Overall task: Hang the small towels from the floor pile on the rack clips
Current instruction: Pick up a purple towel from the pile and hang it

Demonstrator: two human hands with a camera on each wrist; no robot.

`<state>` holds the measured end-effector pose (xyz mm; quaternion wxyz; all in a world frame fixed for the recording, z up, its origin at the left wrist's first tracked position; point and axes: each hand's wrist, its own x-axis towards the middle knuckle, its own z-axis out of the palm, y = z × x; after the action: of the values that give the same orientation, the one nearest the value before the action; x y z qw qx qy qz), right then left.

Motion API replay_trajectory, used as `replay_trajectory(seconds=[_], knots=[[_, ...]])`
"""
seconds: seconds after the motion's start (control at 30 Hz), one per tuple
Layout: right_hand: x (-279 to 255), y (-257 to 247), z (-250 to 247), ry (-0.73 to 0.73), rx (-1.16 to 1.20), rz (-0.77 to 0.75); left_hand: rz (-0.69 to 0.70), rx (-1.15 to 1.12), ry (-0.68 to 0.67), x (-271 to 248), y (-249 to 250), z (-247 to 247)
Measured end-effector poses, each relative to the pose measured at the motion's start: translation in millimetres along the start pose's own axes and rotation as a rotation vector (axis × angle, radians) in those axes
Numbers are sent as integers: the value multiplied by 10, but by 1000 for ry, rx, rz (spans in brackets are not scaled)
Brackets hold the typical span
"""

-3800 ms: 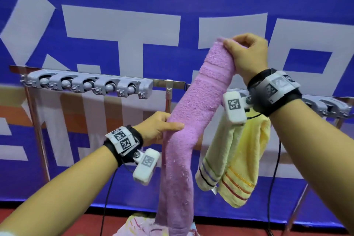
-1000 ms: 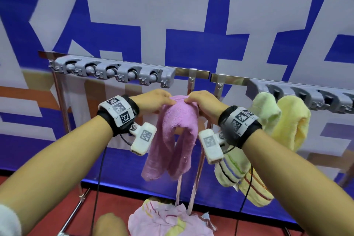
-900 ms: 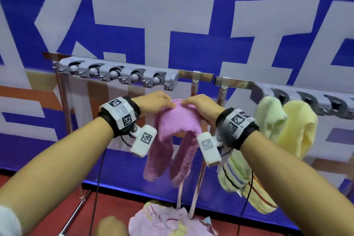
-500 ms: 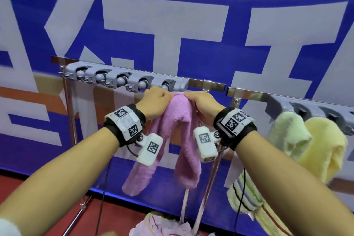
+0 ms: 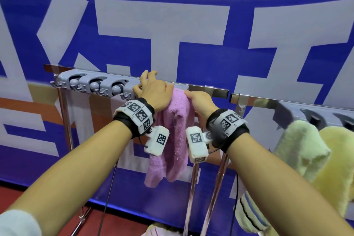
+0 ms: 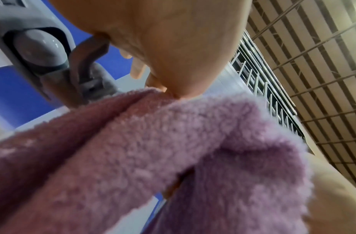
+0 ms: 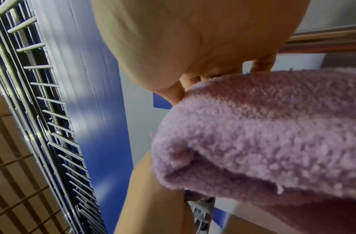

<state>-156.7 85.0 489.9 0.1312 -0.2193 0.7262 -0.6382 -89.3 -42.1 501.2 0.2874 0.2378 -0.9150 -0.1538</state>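
In the head view, the pink towel point(image 5: 173, 134) is draped over the rack bar point(image 5: 208, 91), both ends hanging straight down, between the left hand point(image 5: 153, 92) and right hand point(image 5: 201, 102). In the wrist views, its folded top is pinched by curled fingers point(image 6: 137, 69) of each hand.

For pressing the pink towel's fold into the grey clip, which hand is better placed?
Left, probably. The left hand is raised at the clip strip, its fingers over the strip's right end, beside the pink towel. The right hand grips the fold lower, further from the clips.
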Motion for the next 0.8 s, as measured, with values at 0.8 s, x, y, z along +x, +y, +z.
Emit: replay_trajectory(seconds=[0.8], knots=[[-253,752,82,21,-194,-57,194,-660,113,-1118,-525,749]])
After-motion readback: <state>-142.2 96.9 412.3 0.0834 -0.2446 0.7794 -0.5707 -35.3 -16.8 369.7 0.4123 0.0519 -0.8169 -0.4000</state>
